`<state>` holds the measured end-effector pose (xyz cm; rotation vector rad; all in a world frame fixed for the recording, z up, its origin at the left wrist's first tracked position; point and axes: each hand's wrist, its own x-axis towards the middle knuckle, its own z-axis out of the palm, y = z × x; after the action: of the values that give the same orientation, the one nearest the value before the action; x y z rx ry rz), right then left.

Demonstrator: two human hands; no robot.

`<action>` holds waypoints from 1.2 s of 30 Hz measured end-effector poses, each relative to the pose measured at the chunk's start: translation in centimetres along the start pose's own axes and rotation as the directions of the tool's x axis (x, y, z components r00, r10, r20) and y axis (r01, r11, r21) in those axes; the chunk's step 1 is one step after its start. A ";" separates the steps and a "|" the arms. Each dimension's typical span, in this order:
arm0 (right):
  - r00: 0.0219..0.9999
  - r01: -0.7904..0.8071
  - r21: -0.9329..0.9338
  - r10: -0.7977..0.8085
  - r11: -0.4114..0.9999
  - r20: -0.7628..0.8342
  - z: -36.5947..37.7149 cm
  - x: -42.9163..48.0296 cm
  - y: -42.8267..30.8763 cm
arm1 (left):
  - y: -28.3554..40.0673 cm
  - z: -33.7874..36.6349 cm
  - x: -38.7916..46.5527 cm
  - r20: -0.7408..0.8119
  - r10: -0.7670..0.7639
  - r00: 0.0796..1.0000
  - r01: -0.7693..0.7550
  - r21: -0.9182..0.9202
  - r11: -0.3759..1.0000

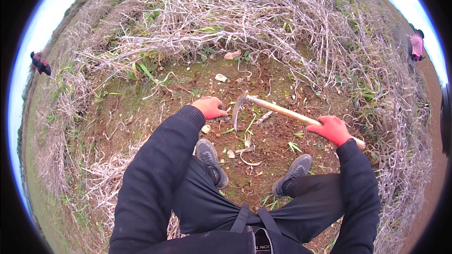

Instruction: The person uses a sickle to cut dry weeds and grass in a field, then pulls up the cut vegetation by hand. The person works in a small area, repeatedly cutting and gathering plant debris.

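My right hand (331, 129), in an orange-red glove, grips the lower part of a wooden handle (282, 110). The handle belongs to a short hand hoe; its curved, worn metal blade (237, 109) points down towards the soil in front of my feet. My left hand (209, 108), gloved alike, hovers just left of the blade, apart from it. Thumb and forefinger show a small gap; the other fingers and the palm are hidden. Below lies reddish-brown soil (261, 148) with torn green blades and small pale stones.
Dry, tangled stalks (247, 17) cross the ground ahead, with more (395, 141) along the right. A pale stone (221, 77) and a pinkish stone (232, 55) lie at their edge. My grey shoes (212, 158) flank the soil. Other people (417, 44) are far off on both sides.
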<state>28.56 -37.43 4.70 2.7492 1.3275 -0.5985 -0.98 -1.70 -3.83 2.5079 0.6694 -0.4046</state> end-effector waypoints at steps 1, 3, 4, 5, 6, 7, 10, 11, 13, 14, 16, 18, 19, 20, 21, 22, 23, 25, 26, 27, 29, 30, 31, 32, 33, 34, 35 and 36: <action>1.000 0.023 0.022 -0.024 0.999 0.013 -0.2 0.0 -0.1 | -0.3 0.1 0.0 -0.020 -0.046 0.999 0.046 -0.004 0.999; 0.998 0.022 0.036 -0.024 0.999 0.062 -0.5 -0.2 -0.2 | -0.8 0.2 0.1 -0.133 -0.071 0.989 0.066 -0.044 0.997; 0.997 0.025 0.080 -0.031 0.997 0.077 -0.7 -0.2 -0.2 | -1.0 0.1 0.3 -0.138 -0.107 0.985 0.091 -0.117 0.989; 0.996 0.031 0.094 -0.039 0.995 0.080 -0.8 -0.3 -0.3 | -1.2 0.0 0.5 -0.141 -0.142 0.980 0.114 -0.190 0.975; 0.996 0.038 0.108 -0.046 0.993 0.082 -0.8 -0.4 -0.4 | -1.3 0.0 0.5 -0.152 -0.158 0.976 0.113 -0.267 0.957; 0.995 0.031 0.119 -0.042 0.992 0.094 -0.9 -0.5 -0.4 | -1.4 -0.1 0.5 -0.120 -0.197 0.973 0.142 -0.363 0.921; 0.994 0.066 0.146 -0.078 0.987 0.073 -0.9 -0.5 -0.6 | -1.3 -0.2 0.6 -0.140 -0.200 0.970 0.110 -0.483 0.869; 0.995 0.070 0.143 -0.080 0.987 0.065 -0.8 -0.5 -0.6 | -1.3 -0.3 0.5 -0.154 -0.176 0.972 0.083 -0.478 0.874; 0.994 0.099 0.158 -0.106 0.982 0.036 -0.8 -0.4 -0.7 | -1.0 -0.4 0.5 -0.143 -0.160 0.977 0.068 -0.499 0.864; 0.995 0.091 0.157 -0.097 0.983 0.033 -0.7 -0.4 -0.7 | -0.9 -0.4 0.5 -0.127 -0.160 0.979 0.075 -0.504 0.860; 0.993 0.105 0.152 -0.113 0.983 0.042 -0.8 -0.4 -0.8 | -0.7 -0.6 0.5 -0.100 -0.190 0.977 0.115 -0.506 0.855; 0.992 0.105 0.153 -0.115 0.983 0.054 -0.8 -0.4 -0.8 | -0.6 -0.6 0.5 -0.074 -0.211 0.975 0.147 -0.504 0.851; 0.992 0.106 0.160 -0.117 0.981 0.057 -0.9 -0.4 -0.9 | -0.6 -0.6 0.5 -0.066 -0.215 0.974 0.155 -0.496 0.854; 0.992 0.098 0.160 -0.109 0.982 0.064 -0.9 -0.5 -0.9 | -0.5 -0.6 0.5 -0.049 -0.224 0.973 0.170 -0.500 0.849; 0.991 0.113 0.167 -0.124 0.979 0.054 -0.8 -0.5 -0.9 | -0.6 -0.6 0.6 -0.084 -0.222 0.971 0.158 -0.467 0.870; 0.990 0.119 0.167 -0.129 0.979 0.049 -0.9 -0.6 -1.0 | -0.7 -0.6 0.7 -0.112 -0.224 0.968 0.153 -0.445 0.882; 0.991 0.119 0.154 -0.127 0.981 0.044 -0.8 -0.6 -1.0 | -0.8 -0.5 0.7 -0.140 -0.226 0.964 0.148 -0.423 0.894; 0.991 0.127 0.162 -0.134 0.979 0.031 -0.8 -0.6 -1.0 | -1.1 -0.5 1.1 -0.173 -0.227 0.958 0.137 -0.420 0.897; 0.992 0.116 0.153 -0.122 0.981 0.030 -0.8 -0.5 -1.1 | -1.3 -0.5 1.2 -0.190 -0.229 0.955 0.132 -0.419 0.898; 0.990 0.134 0.156 -0.139 0.979 0.021 -0.8 -0.5 -1.1 | -1.5 -0.5 1.4 -0.190 -0.234 0.953 0.134 -0.429 0.893; 0.990 0.132 0.138 -0.136 0.982 0.021 -0.7 -0.4 -1.0 | -1.9 -0.4 1.7 -0.193 -0.243 0.951 0.135 -0.448 0.884; 0.989 0.144 0.150 -0.147 0.978 0.007 -0.7 -0.4 -1.0 | -2.1 -0.4 1.6 -0.153 -0.277 0.949 0.144 -0.571 0.808; 0.989 0.144 0.153 -0.145 0.978 -0.002 -0.7 -0.5 -0.9 | -2.3 -0.4 1.5 -0.111 -0.302 0.947 0.148 -0.682 0.716; 0.992 0.128 0.145 -0.129 0.981 -0.003 -0.6 -0.5 -0.8 | -2.4 -0.4 1.5 -0.050 -0.338 0.940 0.171 -0.786 0.594; 0.990 0.142 0.158 -0.143 0.977 -0.006 -0.6 -0.5 -0.7 | -2.5 -0.4 1.4 -0.052 -0.304 0.951 0.144 -0.796 0.588; 0.990 0.140 0.163 -0.141 0.977 -0.002 -0.6 -0.5 -0.6 | -2.4 -0.5 1.3 -0.038 -0.287 0.957 0.137 -0.812 0.567; 0.993 0.116 0.156 -0.120 0.981 0.013 -0.6 -0.5 -0.5 | -2.3 -0.6 1.3 -0.016 -0.275 0.961 0.140 -0.831 0.538; 0.990 0.140 0.161 -0.142 0.977 0.000 -0.5 -0.5 -0.5 | -2.2 -0.6 1.3 0.003 -0.269 0.963 0.162 -0.804 0.571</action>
<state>28.09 -37.39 5.44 2.7852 1.5476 -0.7610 -0.98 0.76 -4.69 1.5777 0.9534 0.0059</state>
